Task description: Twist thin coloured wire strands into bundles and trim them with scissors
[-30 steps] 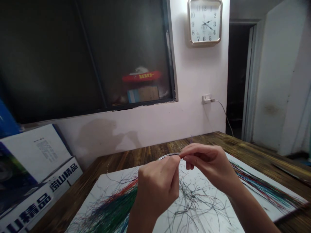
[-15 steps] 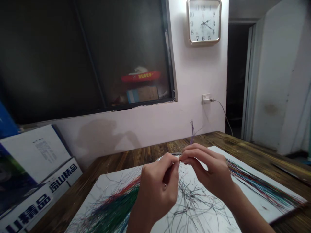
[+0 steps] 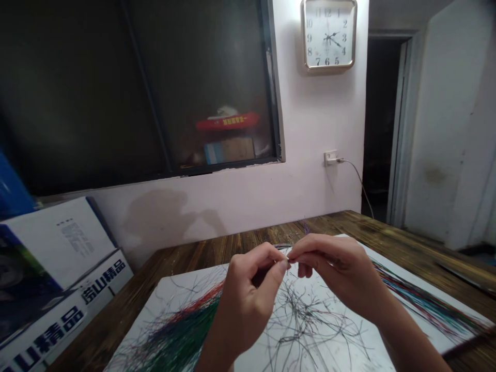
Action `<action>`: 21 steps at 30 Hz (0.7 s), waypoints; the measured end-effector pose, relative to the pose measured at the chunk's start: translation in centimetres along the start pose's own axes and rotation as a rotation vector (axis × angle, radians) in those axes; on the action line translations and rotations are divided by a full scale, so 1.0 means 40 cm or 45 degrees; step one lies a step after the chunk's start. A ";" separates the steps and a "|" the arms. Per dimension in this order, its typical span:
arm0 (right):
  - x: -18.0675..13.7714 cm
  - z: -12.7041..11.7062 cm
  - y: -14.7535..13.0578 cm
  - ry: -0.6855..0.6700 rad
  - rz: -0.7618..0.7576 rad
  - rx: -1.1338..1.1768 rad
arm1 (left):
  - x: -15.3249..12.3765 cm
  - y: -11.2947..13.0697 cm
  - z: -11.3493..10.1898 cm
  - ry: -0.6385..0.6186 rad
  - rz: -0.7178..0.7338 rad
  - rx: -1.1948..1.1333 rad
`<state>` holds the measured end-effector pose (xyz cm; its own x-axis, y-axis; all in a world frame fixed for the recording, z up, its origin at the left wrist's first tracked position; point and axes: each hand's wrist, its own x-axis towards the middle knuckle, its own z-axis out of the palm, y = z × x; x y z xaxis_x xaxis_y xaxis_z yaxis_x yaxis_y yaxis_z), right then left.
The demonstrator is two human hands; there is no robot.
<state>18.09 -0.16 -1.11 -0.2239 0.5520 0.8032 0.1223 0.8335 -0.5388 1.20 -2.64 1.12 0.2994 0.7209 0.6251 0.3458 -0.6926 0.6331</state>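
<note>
My left hand (image 3: 251,294) is closed in a pinch, thumb against forefinger, over the middle of a white board (image 3: 166,292). The fingertips of my right hand (image 3: 337,268) meet it from the other side, also pinched. Thin purple wires (image 3: 306,226) stick up behind my right fingers and appear held in them. What lies between the left fingertips is too small to make out. Below the hands, a loose tangle of thin dark wires (image 3: 300,315) is spread on the board. A thick bundle of green, red and blue wires (image 3: 186,330) lies beside my left forearm.
More coloured wires (image 3: 418,297) lie along the board's right side. The board rests on a wooden table (image 3: 170,258). White and blue boxes (image 3: 77,248) stand at the left. A thin dark tool (image 3: 465,278) lies at right. A cord (image 3: 358,178) hangs from a wall socket.
The purple wires stood tall above my right hand and now show only a short, lower end. My right hand has turned flatter, while both pinches stay close together.
</note>
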 end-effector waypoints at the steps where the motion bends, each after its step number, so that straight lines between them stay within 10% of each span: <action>1: 0.000 0.000 -0.001 -0.004 0.010 0.003 | 0.000 0.000 -0.001 -0.004 -0.003 0.000; 21: 0.001 0.000 0.000 0.010 -0.172 -0.104 | -0.004 0.005 0.013 0.042 -0.023 -0.019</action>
<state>18.09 -0.14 -1.08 -0.2363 0.4345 0.8691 0.1701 0.8991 -0.4033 1.68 -2.88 0.88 0.2638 0.7320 0.6281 0.3374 -0.6801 0.6508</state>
